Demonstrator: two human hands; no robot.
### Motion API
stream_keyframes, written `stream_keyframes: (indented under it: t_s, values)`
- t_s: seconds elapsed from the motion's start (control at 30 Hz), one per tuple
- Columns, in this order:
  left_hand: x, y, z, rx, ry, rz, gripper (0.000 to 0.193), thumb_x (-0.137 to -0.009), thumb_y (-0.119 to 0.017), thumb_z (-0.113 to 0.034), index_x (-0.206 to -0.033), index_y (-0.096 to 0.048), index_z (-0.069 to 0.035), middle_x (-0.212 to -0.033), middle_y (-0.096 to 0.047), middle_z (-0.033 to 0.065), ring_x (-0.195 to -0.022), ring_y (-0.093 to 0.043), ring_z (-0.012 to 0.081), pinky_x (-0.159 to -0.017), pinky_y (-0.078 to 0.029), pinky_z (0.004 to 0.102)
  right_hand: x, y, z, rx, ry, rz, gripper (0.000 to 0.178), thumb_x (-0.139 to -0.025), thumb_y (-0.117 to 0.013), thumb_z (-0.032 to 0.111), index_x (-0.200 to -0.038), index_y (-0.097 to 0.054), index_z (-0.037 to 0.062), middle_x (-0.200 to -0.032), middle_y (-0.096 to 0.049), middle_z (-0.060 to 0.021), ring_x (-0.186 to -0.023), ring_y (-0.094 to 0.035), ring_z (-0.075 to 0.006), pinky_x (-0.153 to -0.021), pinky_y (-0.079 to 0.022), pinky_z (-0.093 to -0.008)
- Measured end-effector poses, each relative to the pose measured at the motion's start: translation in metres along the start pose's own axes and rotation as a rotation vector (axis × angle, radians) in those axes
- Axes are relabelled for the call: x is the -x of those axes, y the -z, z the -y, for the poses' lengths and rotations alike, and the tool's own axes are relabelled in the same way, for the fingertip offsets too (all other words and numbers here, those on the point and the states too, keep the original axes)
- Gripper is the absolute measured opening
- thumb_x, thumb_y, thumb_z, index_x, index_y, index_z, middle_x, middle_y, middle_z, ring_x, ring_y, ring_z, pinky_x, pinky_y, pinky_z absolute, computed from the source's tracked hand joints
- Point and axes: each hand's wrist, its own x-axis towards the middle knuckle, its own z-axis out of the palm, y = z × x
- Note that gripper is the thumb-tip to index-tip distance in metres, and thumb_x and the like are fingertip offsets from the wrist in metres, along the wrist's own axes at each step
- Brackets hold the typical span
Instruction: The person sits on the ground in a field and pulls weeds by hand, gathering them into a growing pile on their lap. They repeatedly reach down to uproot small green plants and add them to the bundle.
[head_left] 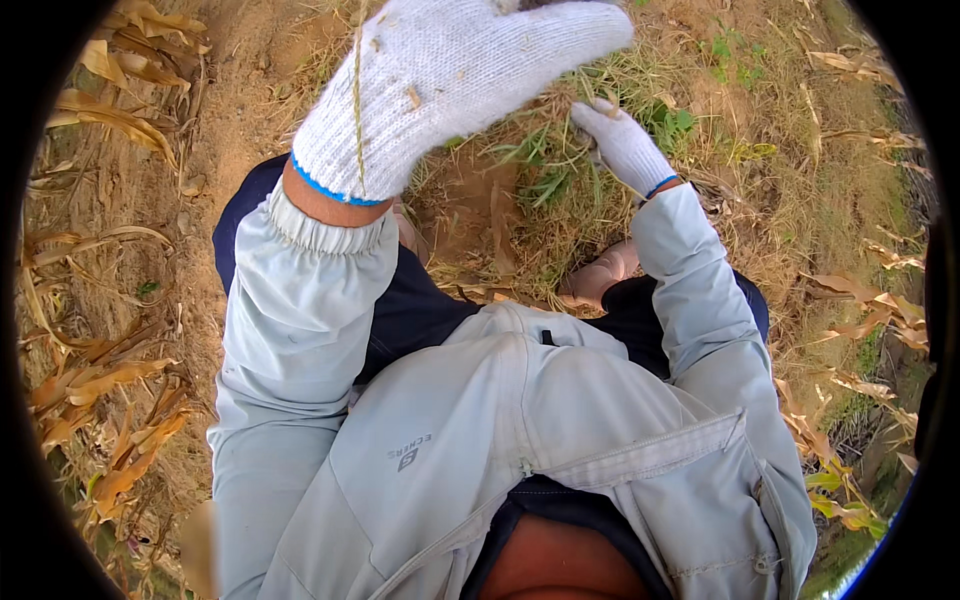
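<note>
My left hand (450, 85), in a white knitted glove with a blue cuff edge, is raised close at the top. Its thumb is stretched away to the right, while the other fingers run past the upper edge. A dry grass stalk (358, 100) crosses the back of this glove, and bits of straw cling to it. Lower and farther off, my right hand (625, 145) wears a matching glove and is closed around grass (560, 150) at ground level. Its fingers are partly hidden under the palm. Green leafy weeds (545, 185) lie beside it.
Bare brown soil (470, 215) and dry grass lie between my feet; my right foot (605, 272) is beside the weeds. Dried corn leaves (120, 120) line the left side, with more dry leaves (890, 310) at the right. A small green plant (730, 55) grows at the upper right.
</note>
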Motion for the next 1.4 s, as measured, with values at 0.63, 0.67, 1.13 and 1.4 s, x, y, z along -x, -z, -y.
stream_keyframes:
  t_s: [0.63, 0.67, 1.13, 1.4]
  values:
    - [-0.003, 0.014, 0.013, -0.107, -0.091, -0.003, 0.025, -0.096, -0.072, -0.020, -0.110, -0.070, 0.002, -0.098, -0.068, 0.0023, -0.092, -0.062, 0.0108, -0.082, -0.050, 0.0279, -0.061, -0.055, -0.075, 0.397, -0.093, 0.221, 0.060, -0.096, -0.065, 0.047, -0.134, -0.066, 0.0011, -0.119, -0.074, -0.0184, -0.107, -0.071, -0.0287, -0.094, -0.055, -0.0378]
    - [-0.004, 0.018, 0.013, -0.134, -0.073, -0.019, 0.025, -0.096, -0.072, -0.020, -0.109, -0.070, 0.001, -0.097, -0.068, 0.0022, -0.092, -0.062, 0.0108, -0.082, -0.050, 0.0279, -0.060, -0.087, -0.080, 0.246, -0.127, 0.300, 0.055, -0.097, -0.066, 0.044, -0.130, -0.066, 0.0000, -0.112, -0.073, -0.0152, -0.099, -0.071, -0.0262, -0.089, -0.056, -0.0377]
    - [0.013, 0.074, 0.025, -0.051, 0.099, -0.105, 0.025, -0.097, -0.072, -0.021, -0.109, -0.070, 0.000, -0.095, -0.067, 0.0017, -0.090, -0.061, 0.0103, -0.080, -0.050, 0.0276, -0.069, -0.279, -0.121, -0.336, -0.777, 0.212, 0.023, -0.097, -0.073, 0.022, -0.109, -0.067, 0.0030, -0.068, -0.058, -0.0057, -0.054, -0.058, -0.0177, -0.041, -0.046, -0.0303]
    - [0.016, 0.087, 0.039, -0.006, 0.110, -0.097, 0.025, -0.097, -0.072, -0.022, -0.109, -0.071, 0.000, -0.094, -0.067, 0.0015, -0.089, -0.061, 0.0101, -0.079, -0.049, 0.0276, -0.122, -0.313, -0.221, 0.444, -0.307, 0.454, 0.042, -0.092, -0.072, 0.035, -0.109, -0.072, -0.0034, -0.095, -0.075, -0.0196, -0.084, -0.072, -0.0302, -0.072, -0.058, -0.0402]
